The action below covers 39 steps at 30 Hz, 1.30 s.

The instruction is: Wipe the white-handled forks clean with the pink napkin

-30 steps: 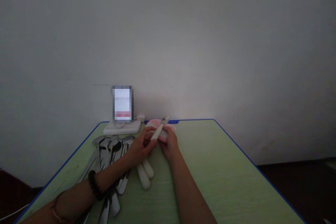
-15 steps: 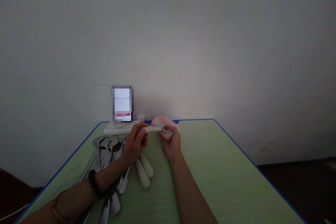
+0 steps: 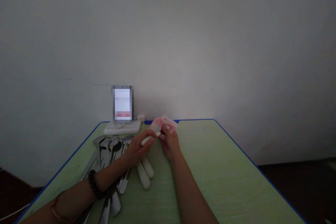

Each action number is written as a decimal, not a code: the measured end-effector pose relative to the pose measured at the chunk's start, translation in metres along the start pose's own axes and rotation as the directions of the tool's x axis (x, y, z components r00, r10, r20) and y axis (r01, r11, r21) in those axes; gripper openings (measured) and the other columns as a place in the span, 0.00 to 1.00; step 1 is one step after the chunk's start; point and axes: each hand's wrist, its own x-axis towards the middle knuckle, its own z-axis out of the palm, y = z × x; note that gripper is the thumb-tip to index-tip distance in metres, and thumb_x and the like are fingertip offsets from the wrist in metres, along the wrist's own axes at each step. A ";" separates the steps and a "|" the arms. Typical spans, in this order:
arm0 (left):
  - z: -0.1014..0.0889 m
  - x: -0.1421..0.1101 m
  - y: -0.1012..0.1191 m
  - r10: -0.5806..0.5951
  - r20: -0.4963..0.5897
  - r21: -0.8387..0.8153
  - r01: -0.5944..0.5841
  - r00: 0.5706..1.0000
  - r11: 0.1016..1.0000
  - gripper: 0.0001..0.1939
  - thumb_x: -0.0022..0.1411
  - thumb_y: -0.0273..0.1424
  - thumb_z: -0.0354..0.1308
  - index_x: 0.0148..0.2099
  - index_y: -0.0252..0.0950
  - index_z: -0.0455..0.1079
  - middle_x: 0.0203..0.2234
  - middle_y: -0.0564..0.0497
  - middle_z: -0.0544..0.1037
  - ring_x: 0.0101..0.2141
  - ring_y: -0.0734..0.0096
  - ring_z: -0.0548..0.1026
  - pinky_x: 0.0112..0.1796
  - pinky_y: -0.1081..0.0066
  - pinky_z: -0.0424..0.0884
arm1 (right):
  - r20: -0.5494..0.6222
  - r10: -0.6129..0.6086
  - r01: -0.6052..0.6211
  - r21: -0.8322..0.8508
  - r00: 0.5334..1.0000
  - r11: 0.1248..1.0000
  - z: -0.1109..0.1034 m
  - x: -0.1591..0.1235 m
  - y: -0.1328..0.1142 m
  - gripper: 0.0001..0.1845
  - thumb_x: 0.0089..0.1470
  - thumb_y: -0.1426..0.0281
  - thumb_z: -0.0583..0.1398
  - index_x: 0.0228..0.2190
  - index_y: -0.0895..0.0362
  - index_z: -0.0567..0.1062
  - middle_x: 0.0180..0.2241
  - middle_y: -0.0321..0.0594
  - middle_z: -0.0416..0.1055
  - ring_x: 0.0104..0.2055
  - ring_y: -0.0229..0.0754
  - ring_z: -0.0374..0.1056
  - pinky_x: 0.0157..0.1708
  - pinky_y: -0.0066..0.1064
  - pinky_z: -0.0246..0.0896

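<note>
Near the table's far edge, my left hand [image 3: 138,148] is closed around the white handle of a utensil [image 3: 147,140]. My right hand [image 3: 170,144] pinches a pink-and-white cloth [image 3: 157,124] at the other end of that utensil. Cloth and fingers hide the utensil's head, so its kind does not show. Under and beside my left forearm lies a pile of metal spoons and other cutlery [image 3: 105,144]. Two thick white handles [image 3: 143,176] stick out of it toward me.
A phone [image 3: 123,105] with a lit, blurred screen stands on a white base [image 3: 122,127] at the back left. Beside it sits a small white object [image 3: 141,118]. The green table [image 3: 223,175] has a blue rim and meets a plain wall [image 3: 199,49].
My left hand has moved a little right and nearer, its grip now further along the handle. The cloth has been folded over the utensil's metal head, which showed before.
</note>
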 end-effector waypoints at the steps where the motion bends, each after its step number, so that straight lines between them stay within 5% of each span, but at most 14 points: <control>1: 0.000 0.000 0.001 0.030 0.023 0.020 -0.031 0.999 0.999 0.10 0.62 0.34 0.47 0.40 0.36 0.67 0.21 0.57 0.69 0.22 0.74 0.66 0.26 0.75 0.62 | -0.004 0.002 -0.002 -0.028 1.000 1.000 0.000 0.000 0.001 0.13 0.39 0.65 0.65 0.28 0.58 0.72 0.21 0.31 0.69 0.22 0.32 0.64 0.21 0.23 0.60; 8: 0.002 0.000 0.003 0.101 0.158 0.057 -0.112 0.982 0.992 0.07 0.61 0.30 0.49 0.38 0.36 0.68 0.30 0.52 0.76 0.32 0.69 0.72 0.36 0.72 0.66 | -0.027 -0.062 0.052 -0.267 0.998 0.962 -0.005 0.003 0.008 0.14 0.44 0.59 0.62 0.22 0.58 0.70 0.14 0.29 0.63 0.16 0.31 0.57 0.15 0.22 0.51; 13: 0.005 0.001 0.004 0.121 0.116 0.051 -0.128 0.986 0.990 0.07 0.61 0.31 0.49 0.37 0.37 0.67 0.31 0.51 0.75 0.34 0.69 0.72 0.38 0.71 0.66 | -0.075 0.057 -0.057 -0.002 0.996 0.998 0.002 0.002 0.002 0.14 0.47 0.59 0.60 0.29 0.58 0.72 0.21 0.33 0.71 0.20 0.34 0.65 0.19 0.25 0.61; 18: 0.002 0.001 0.005 0.037 -0.069 0.085 -0.031 0.997 0.996 0.07 0.61 0.33 0.49 0.37 0.37 0.65 0.29 0.53 0.71 0.30 0.70 0.69 0.34 0.71 0.65 | -0.179 0.145 -0.081 0.321 0.973 0.944 0.005 0.004 -0.008 0.16 0.57 0.62 0.50 0.36 0.58 0.73 0.31 0.39 0.77 0.34 0.39 0.72 0.38 0.33 0.69; 20: 0.001 0.001 0.004 0.008 -0.080 0.043 -0.005 0.997 0.999 0.09 0.62 0.34 0.46 0.40 0.37 0.64 0.28 0.53 0.69 0.28 0.70 0.67 0.33 0.71 0.65 | -0.110 0.155 -0.109 0.345 0.982 0.932 0.005 0.005 -0.009 0.15 0.56 0.65 0.50 0.36 0.59 0.73 0.33 0.40 0.77 0.35 0.38 0.72 0.42 0.32 0.67; 23: 0.002 0.002 0.001 -0.033 0.047 -0.031 0.035 0.998 0.999 0.12 0.64 0.34 0.43 0.44 0.37 0.64 0.24 0.55 0.67 0.25 0.71 0.66 0.29 0.73 0.64 | 0.062 0.176 -0.187 0.304 0.982 0.934 0.007 0.002 -0.010 0.17 0.54 0.62 0.52 0.37 0.59 0.74 0.35 0.41 0.77 0.37 0.40 0.72 0.44 0.34 0.66; 28: 0.007 0.004 -0.002 -0.057 0.269 -0.025 0.067 0.962 0.997 0.14 0.64 0.32 0.44 0.47 0.35 0.66 0.20 0.57 0.67 0.22 0.72 0.66 0.26 0.74 0.63 | 0.148 0.155 -0.192 0.283 0.977 0.940 0.011 -0.003 -0.016 0.27 0.52 0.50 0.48 0.36 0.57 0.75 0.36 0.42 0.77 0.39 0.45 0.72 0.39 0.38 0.67; 34: 0.008 0.003 -0.004 -0.110 0.294 -0.043 0.128 0.949 0.991 0.15 0.65 0.35 0.43 0.50 0.36 0.63 0.17 0.60 0.63 0.18 0.75 0.63 0.20 0.77 0.58 | 0.012 0.163 -0.159 0.307 0.987 0.938 -0.001 0.001 -0.014 0.24 0.52 0.51 0.48 0.35 0.55 0.74 0.32 0.40 0.76 0.32 0.43 0.71 0.29 0.35 0.66; 39: 0.009 0.002 -0.004 -0.153 0.274 -0.076 0.180 0.950 0.981 0.16 0.66 0.37 0.42 0.50 0.36 0.62 0.17 0.61 0.60 0.16 0.77 0.61 0.18 0.78 0.56 | 0.016 0.088 -0.089 0.300 0.996 0.950 -0.012 0.003 -0.012 0.24 0.53 0.52 0.46 0.31 0.53 0.73 0.29 0.38 0.75 0.26 0.39 0.66 0.21 0.29 0.58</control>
